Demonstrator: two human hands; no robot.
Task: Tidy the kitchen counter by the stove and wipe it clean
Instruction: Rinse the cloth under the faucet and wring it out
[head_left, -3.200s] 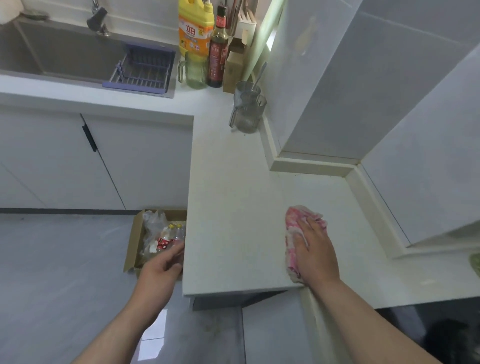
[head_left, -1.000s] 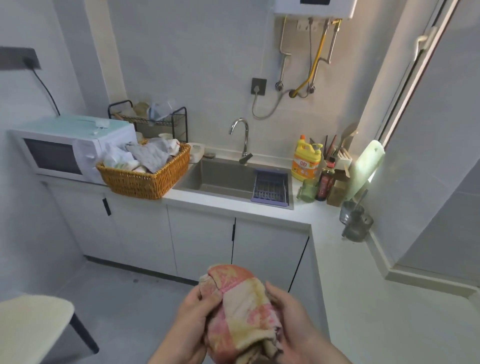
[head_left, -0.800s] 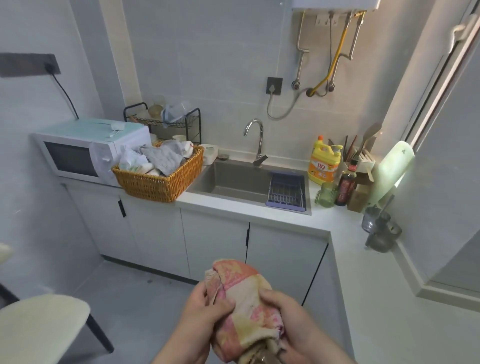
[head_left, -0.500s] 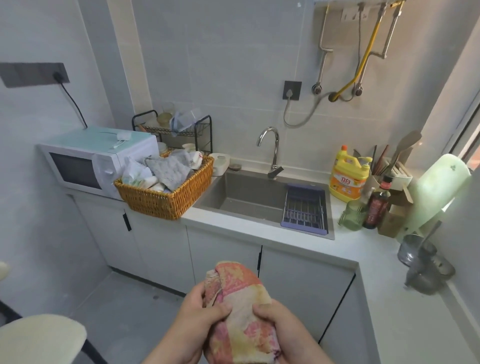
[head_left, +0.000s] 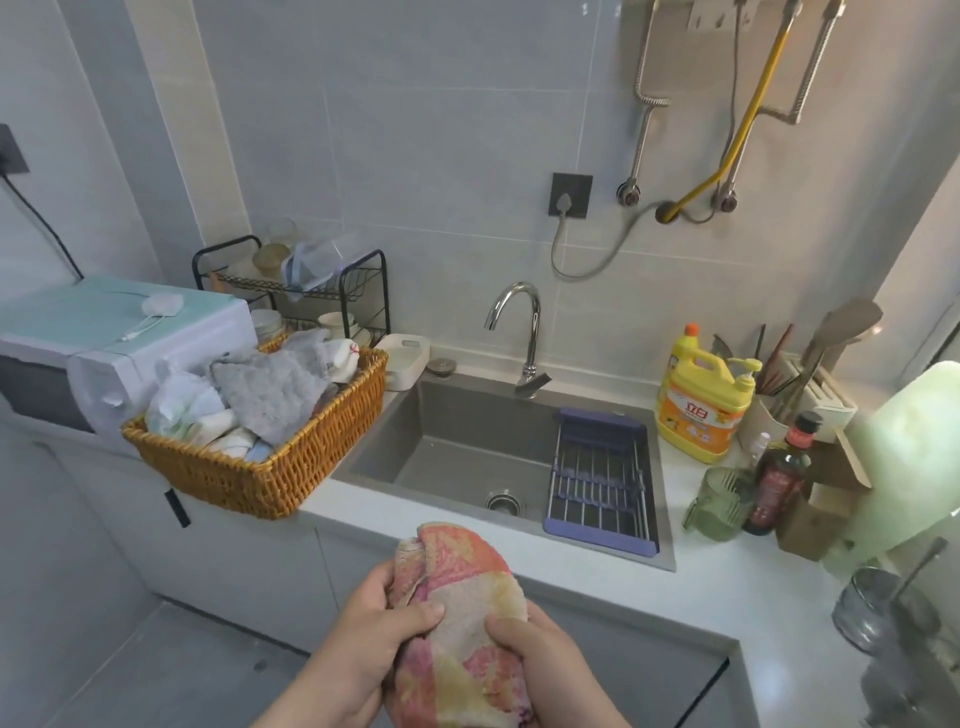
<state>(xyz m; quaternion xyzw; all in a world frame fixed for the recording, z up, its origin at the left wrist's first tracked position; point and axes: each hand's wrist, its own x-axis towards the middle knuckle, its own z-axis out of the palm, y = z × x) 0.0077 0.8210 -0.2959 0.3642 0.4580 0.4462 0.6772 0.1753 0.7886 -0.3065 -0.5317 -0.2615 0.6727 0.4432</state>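
Right now both of my hands are wrapped around the pink-and-yellow cloth (head_left: 457, 597), bunched between them low in the near middle of the view. My left hand (head_left: 371, 642) grips its left side, thumb laid across the front. My right hand (head_left: 543, 662) grips the right side, thumb pressing into the fabric. Bundled like that, the cloth makes a compact wad rather than trailing, and I judge the two-handed hold suits wringing or refolding it.

It hangs in the air on the near side of the white counter (head_left: 727, 587), touching no surface, with the sink (head_left: 395, 431) just beyond. The faucet (head_left: 519, 322) arches over the far edge of the basin, and a purple drain rack (head_left: 597, 478) sits across the basin's right end. I judge the next step is a rinse, since the basin is the nearest thing ahead. No water shows at the tap.

To the left, a wicker basket (head_left: 249, 473) of rags sits on the counter just beside the sink. Its near corner seems to overhang the edge, so I'd keep my left elbow away from it. At the far right, the yellow detergent bottle (head_left: 696, 410), a dark bottle (head_left: 779, 478) and a green cup (head_left: 719, 499) crowd the corner, parked out of the wiping path. The stove isn't in view, so I can't tell how clean its counter is.
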